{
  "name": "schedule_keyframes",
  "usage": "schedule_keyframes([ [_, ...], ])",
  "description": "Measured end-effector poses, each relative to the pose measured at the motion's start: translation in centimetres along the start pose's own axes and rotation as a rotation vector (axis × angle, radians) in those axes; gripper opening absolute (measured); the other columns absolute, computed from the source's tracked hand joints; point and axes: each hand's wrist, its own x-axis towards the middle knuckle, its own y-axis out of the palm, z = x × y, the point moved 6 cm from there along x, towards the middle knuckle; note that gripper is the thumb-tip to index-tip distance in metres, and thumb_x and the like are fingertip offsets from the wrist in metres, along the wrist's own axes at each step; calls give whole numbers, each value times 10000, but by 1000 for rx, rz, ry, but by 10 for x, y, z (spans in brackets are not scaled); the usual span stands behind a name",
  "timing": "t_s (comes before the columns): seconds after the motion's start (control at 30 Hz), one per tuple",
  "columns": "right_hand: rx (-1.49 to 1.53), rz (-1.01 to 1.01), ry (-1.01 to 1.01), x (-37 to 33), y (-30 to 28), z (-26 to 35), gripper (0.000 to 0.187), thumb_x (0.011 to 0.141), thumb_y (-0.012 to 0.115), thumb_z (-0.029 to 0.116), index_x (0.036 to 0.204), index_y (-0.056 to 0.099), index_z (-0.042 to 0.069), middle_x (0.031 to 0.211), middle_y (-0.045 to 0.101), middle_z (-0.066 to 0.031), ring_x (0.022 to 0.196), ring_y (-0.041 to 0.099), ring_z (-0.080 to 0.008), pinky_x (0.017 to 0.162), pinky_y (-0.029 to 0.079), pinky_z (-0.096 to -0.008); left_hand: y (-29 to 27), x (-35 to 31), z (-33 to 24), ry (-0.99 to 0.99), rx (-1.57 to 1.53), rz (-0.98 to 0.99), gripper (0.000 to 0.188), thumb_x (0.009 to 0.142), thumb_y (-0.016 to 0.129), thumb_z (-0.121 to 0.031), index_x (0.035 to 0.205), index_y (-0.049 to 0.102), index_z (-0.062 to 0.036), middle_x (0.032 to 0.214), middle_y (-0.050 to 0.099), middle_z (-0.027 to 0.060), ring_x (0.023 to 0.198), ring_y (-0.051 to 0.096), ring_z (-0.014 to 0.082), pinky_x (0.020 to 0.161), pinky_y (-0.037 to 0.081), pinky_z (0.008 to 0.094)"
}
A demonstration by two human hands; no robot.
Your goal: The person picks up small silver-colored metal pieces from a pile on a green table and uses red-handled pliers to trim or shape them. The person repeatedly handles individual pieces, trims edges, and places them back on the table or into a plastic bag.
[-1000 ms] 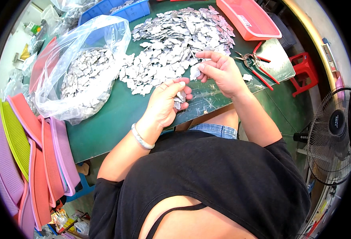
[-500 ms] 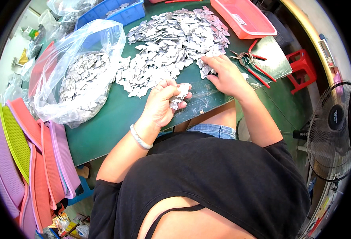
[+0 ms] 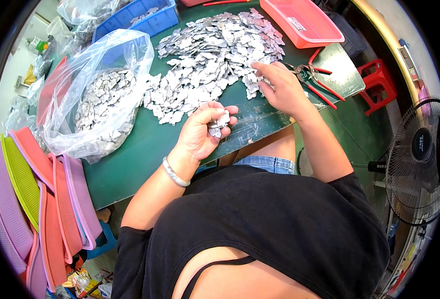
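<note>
My left hand (image 3: 200,132), a pale bangle on its wrist, is closed around several small flat silvery-grey metal pieces (image 3: 219,124) near the table's front edge. Thumb and fingers partly cover them, so their exact shape is hard to read. At the right end of a wide heap of similar metal pieces (image 3: 215,55), my right hand (image 3: 284,92) hovers with thumb and index finger apart. Nothing shows between those two; its other fingertips are partly hidden. Just right of it lie red-handled pliers (image 3: 312,79), their handles spread.
A clear plastic bag (image 3: 135,99) with many metal pieces stands left on the green table (image 3: 125,172). Behind are a blue bin (image 3: 150,22) and a pink tray (image 3: 305,27). Coloured baskets (image 3: 50,199) stack at the left; a fan (image 3: 419,149) and red stool (image 3: 377,87) stand right.
My right hand's thumb and index finger have spread wider, with the index fingertip slightly farther up over the heap. My left hand keeps its pieces, which sit a little deeper in the fingers.
</note>
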Motion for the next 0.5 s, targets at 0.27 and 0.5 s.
schedule_keyframes([
  [0.27, -172, 230, -32, 13, 7, -1, 407, 709, 589, 55, 1108, 508, 70, 868, 593, -105, 876, 514, -285, 762, 428, -368, 3, 0, 0, 11, 106, -10, 203, 788, 555, -17, 986, 515, -24, 835, 571, 91, 721, 570, 177, 513, 465, 238],
  [0.5, -40, 196, -172, 12, 5, -1, 467, 705, 602, 37, 1154, 486, 92, 812, 547, -108, 799, 535, -292, 723, 439, -363, 4, -1, 1, 13, 116, -16, 194, 793, 552, -23, 984, 518, -12, 810, 567, 81, 714, 566, 174, 516, 463, 233],
])
